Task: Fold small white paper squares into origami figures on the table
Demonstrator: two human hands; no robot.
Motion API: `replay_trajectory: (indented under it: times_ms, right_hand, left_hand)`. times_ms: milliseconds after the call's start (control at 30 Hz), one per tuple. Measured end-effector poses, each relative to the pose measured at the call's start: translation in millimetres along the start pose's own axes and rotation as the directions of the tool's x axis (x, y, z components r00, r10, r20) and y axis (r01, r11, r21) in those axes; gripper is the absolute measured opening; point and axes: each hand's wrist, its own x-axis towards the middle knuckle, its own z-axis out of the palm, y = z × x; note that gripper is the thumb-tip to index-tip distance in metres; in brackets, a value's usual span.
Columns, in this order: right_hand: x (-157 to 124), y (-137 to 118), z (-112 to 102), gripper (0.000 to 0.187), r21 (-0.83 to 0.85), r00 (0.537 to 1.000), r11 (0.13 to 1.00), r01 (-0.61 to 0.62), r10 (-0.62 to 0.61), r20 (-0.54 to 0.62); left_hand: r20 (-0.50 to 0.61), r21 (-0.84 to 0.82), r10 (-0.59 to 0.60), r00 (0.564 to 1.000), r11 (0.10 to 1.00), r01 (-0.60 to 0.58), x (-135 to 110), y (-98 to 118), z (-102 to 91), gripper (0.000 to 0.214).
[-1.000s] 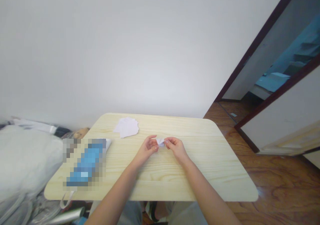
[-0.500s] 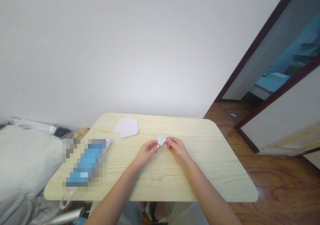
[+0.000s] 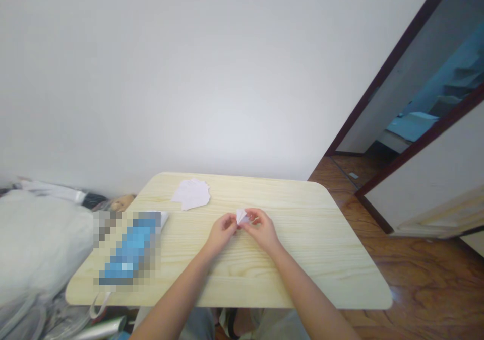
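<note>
A small folded piece of white paper (image 3: 242,217) sits between my hands, above the pale wooden table (image 3: 302,259). My left hand (image 3: 223,232) pinches its left side, and my right hand (image 3: 262,230) grips its right side. My fingers hide much of the paper, leaving a pointed corner visible. Farther off, a loose pile of white paper sheets (image 3: 191,194) lies on the table, beyond my left hand and apart from it.
A pixelated blue-and-white item (image 3: 130,247) lies on the table's left side, with a white loop (image 3: 99,304) hanging past the front edge. Pale bedding (image 3: 38,239) rises at left. A reddish wooden floor (image 3: 416,274) spreads right, beside a dark-framed doorway (image 3: 393,73).
My hands have drawn closer together around the folded paper, and it now shows less between my fingers. The pile of sheets has not moved.
</note>
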Motion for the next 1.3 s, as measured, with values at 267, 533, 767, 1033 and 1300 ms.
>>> replay_trajectory:
  times_ms: [267,533,767,1033,1300]
  right_hand:
    - [0,-1,-4,0.028,-0.115,0.995,0.988,0.103,-0.102,0.009]
    - [0,8,-4,0.022,0.043,0.998,0.999,0.015,-0.018,0.067]
    - [5,10,-7,0.027,0.289,0.997,0.954,-0.080,0.071,0.041]
    - [7,11,-11,0.021,0.235,0.988,0.962,-0.142,0.124,0.087]
    - [-3,-6,-3,0.040,-0.167,0.983,0.970,0.177,-0.166,0.079]
  left_hand:
    - [0.000,-0.006,-0.061,0.998,0.998,0.061,1,0,-1.5,0.017]
    - [0.083,-0.082,-0.022,0.996,0.996,0.029,1,4,-6.1,0.046]
    - [0.024,-0.022,-0.028,0.999,0.999,0.029,2,3,-5.2,0.029]
    - [-0.193,-0.090,-0.044,0.980,0.996,0.027,4,-1,-9.2,0.032]
    - [-0.130,0.317,0.190,0.973,0.938,-0.141,-7,6,3.1,0.015]
